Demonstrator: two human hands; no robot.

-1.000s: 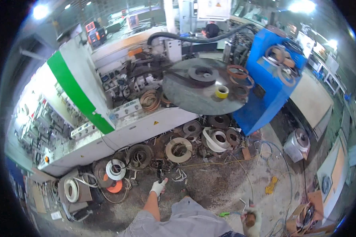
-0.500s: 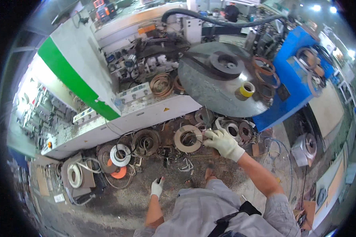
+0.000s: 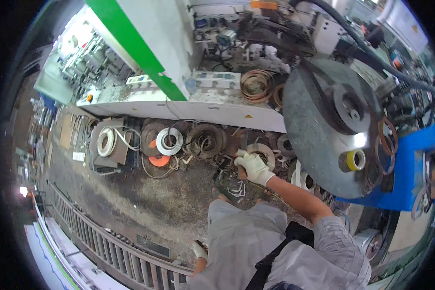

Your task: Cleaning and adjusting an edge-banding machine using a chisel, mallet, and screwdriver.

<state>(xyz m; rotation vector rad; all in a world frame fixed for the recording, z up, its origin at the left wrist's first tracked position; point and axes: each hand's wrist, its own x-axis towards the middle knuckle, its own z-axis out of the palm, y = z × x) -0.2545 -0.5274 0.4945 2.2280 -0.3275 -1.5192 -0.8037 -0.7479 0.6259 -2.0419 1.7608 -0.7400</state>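
Observation:
My right hand, in a whitish glove, is closed in front of the low machine base. A brown piece shows below its fingers, and a narrow grey strip stands above them. These look like parts of one held tool, but its kind is unclear. Behind that hand lies a pale ring-shaped roll. My left hand, gloved too, hangs low beside my body. Its fingers appear curled around something small and dark that I cannot make out.
A large round grey table carries a dark disc and a yellow tape roll. Rolls of edging, including a white one, lie along the long white machine base. A railing runs at the lower left.
The view has swung left, bringing the railing into sight. My right hand, still closed, is now nearer my body's midline. My left hand has dropped back closer to my side.

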